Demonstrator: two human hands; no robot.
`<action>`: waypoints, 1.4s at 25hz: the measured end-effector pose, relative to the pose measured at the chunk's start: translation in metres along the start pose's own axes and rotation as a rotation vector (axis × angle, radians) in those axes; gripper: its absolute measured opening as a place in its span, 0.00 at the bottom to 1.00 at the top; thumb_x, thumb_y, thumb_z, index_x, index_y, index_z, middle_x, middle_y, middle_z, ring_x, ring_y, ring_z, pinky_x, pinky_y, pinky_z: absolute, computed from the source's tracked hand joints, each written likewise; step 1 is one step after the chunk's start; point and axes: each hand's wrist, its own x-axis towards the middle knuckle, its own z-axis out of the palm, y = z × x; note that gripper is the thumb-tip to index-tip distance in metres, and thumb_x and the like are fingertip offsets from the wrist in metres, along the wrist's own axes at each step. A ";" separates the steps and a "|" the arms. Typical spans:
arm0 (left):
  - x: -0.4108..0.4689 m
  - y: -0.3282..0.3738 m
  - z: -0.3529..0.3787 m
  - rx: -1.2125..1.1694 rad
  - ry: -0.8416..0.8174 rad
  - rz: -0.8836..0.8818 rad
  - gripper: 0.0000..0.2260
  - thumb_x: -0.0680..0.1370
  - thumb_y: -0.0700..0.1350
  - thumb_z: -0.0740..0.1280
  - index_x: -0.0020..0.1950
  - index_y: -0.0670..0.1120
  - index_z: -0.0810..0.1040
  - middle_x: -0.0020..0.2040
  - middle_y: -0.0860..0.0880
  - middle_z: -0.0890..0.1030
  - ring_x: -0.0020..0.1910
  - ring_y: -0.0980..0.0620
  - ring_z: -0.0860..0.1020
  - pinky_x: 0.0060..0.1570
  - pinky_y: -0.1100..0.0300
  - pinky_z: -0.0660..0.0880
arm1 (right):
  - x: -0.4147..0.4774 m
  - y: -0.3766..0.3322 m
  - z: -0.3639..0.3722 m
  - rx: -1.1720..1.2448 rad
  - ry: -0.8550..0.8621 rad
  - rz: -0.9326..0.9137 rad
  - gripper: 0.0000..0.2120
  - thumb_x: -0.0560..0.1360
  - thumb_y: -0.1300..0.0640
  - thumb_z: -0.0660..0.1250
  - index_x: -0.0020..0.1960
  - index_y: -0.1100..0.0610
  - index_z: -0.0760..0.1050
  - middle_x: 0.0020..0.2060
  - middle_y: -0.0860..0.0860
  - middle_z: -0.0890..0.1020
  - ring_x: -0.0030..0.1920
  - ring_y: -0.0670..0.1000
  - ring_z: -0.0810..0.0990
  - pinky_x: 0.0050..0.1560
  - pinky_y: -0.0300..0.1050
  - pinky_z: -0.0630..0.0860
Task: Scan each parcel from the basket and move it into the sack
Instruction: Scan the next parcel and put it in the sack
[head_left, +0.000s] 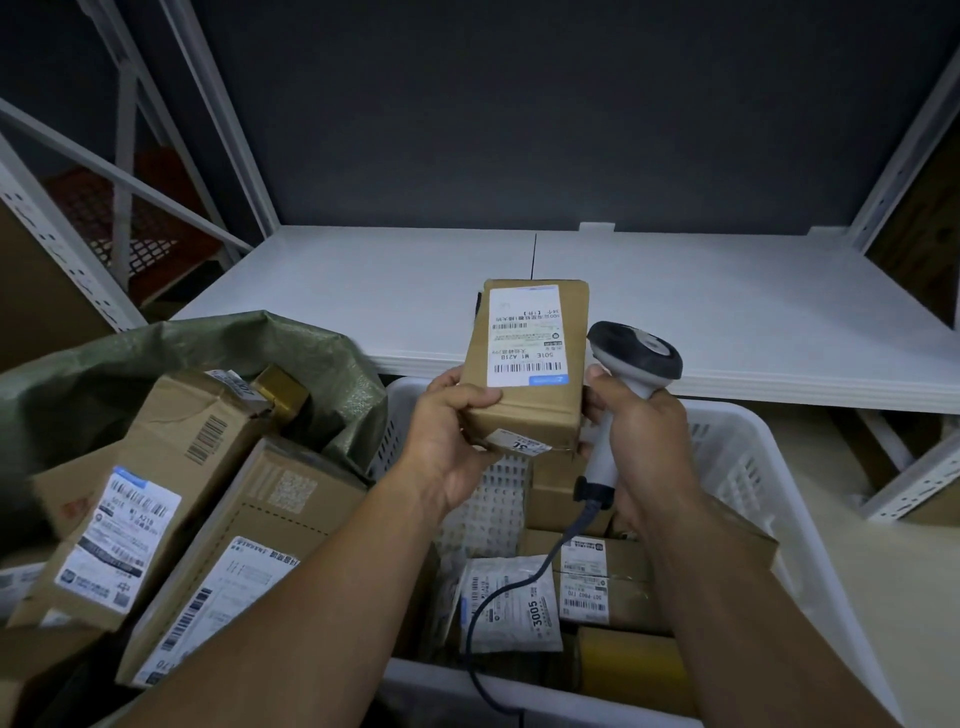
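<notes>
Parcel (524, 364) held above the basket (753, 467), label up, presumably so the scanner (636, 353) just right of it can read the barcode. Fingers of the left hand (447, 436) curl round its near end; those of the right hand (644, 447) wrap the scanner handle (cable trailing down). Brown carton, white label; sack (156, 343) lies left.

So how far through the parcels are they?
Partway, it seems. Done: several cardboard parcels already lie in the green sack on the left. In hand: the left hand holds a brown box label-up while the right hand holds the scanner beside it. Left: the white basket has more parcels in it, among them a white pouch marked 3005, so a fair few remain.
</notes>
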 end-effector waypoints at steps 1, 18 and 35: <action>-0.002 -0.001 0.002 -0.002 -0.003 -0.017 0.31 0.63 0.35 0.70 0.67 0.41 0.77 0.62 0.40 0.83 0.58 0.39 0.80 0.65 0.40 0.72 | 0.001 0.001 0.001 -0.007 -0.002 0.001 0.12 0.79 0.56 0.72 0.61 0.57 0.81 0.49 0.52 0.88 0.48 0.52 0.88 0.46 0.49 0.83; -0.004 -0.035 0.018 -0.162 0.022 0.039 0.22 0.75 0.38 0.73 0.69 0.44 0.77 0.57 0.40 0.84 0.50 0.45 0.83 0.44 0.46 0.83 | -0.010 0.009 0.020 -0.081 0.051 -0.038 0.08 0.77 0.67 0.69 0.55 0.59 0.79 0.37 0.47 0.87 0.38 0.46 0.87 0.38 0.47 0.84; 0.037 -0.020 -0.047 -0.108 0.267 0.083 0.28 0.66 0.26 0.70 0.65 0.44 0.80 0.58 0.41 0.85 0.56 0.42 0.83 0.53 0.41 0.82 | -0.036 -0.070 0.011 -0.293 -0.318 0.183 0.16 0.78 0.48 0.70 0.54 0.62 0.76 0.38 0.60 0.86 0.27 0.52 0.78 0.26 0.43 0.76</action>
